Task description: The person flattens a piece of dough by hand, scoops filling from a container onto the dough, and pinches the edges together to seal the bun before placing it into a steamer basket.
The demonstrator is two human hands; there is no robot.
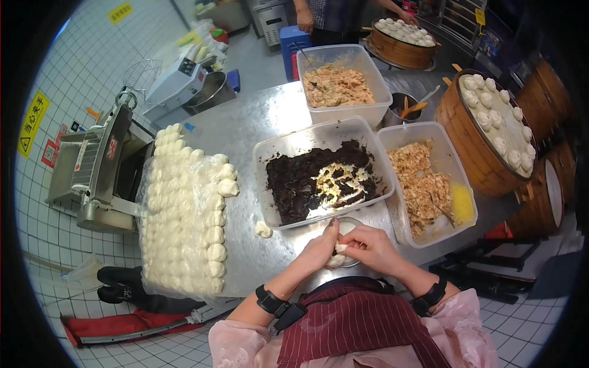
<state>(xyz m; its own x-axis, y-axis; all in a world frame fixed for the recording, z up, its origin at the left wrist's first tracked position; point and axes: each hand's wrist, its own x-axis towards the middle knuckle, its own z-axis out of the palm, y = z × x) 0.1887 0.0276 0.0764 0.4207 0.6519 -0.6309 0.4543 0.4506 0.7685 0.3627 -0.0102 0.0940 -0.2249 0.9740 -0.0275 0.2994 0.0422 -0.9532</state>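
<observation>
Here, right of the heaped dough balls point(184, 214), the left hand point(319, 248) is cupping a dough wrapper point(338, 256) at the near edge of the steel table point(257, 116), just before the dark-filling tub point(313, 129), while the right hand point(371, 245) is pinching its top, seemingly pleating it shut, which is calling for even folds.

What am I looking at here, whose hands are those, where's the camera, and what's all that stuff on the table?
No robot: one camera worn on a person's head looks down at their own bare hands. The left hand and right hand hold a small piece of white dough above the steel table. On it lie rows of white dough balls, a clear plastic tub of dark filling and another clear tub of pale brown filling. A round bamboo steamer of white buns stands at the right; another person stands at the far end.
</observation>
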